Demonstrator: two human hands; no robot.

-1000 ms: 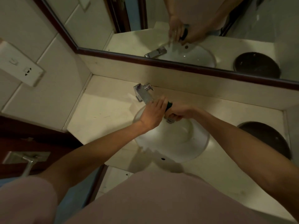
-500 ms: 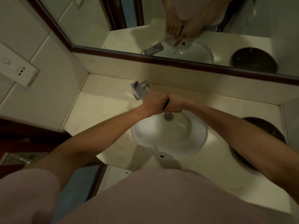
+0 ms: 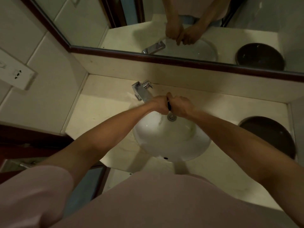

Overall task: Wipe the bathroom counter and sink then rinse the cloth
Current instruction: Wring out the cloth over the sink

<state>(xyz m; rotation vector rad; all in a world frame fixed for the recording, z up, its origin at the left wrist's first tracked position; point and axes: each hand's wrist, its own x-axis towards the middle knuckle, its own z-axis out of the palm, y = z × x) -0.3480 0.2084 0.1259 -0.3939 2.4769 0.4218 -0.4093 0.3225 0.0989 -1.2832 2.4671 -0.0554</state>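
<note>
1. Socket plate (image 3: 15, 74), wall, 9 o'clock of frame. Well apart from the work; not in the way.

2. Counter (image 3: 105, 109), pale stone, bare stretch at 9 o'clock of the basin.

3. Faucet (image 3: 141, 92), chrome, square body, at 11 o'clock of the basin rim. Spout is aimed toward the hands; its tip is hidden behind the left hand. Flow cannot be told for sure, tho a wet streak is seen on the bowl below.

4. Left hand (image 3: 158, 105), fingers curled tight round the cloth, just under the spout. Judged: held there so water and wring-out drop into the bowl, not on the counter.

5. Cloth (image 3: 169, 105), dark, only a thin strip seen betw. the two fists, above the basin at its 12 o'clock.

6. Right hand (image 3: 181, 106), fingers curled round the cloth's other end, knuckles touching the left hand. Judged: opposed grips suit twisting, i.e. rinse/wring step, late in task.

7. Sink (image 3: 172, 145), white oval bowl; drain (image 3: 171, 117) just below the fists, unblocked.

8. Dark round bowl (image 3: 269, 137), counter, 3 o'clock of the basin. Near the right forearm; could be knocked on withdrawal.

9. Mirror (image 3: 213, 38), 12 o'clock; the clasped fists are shown in it.
</note>
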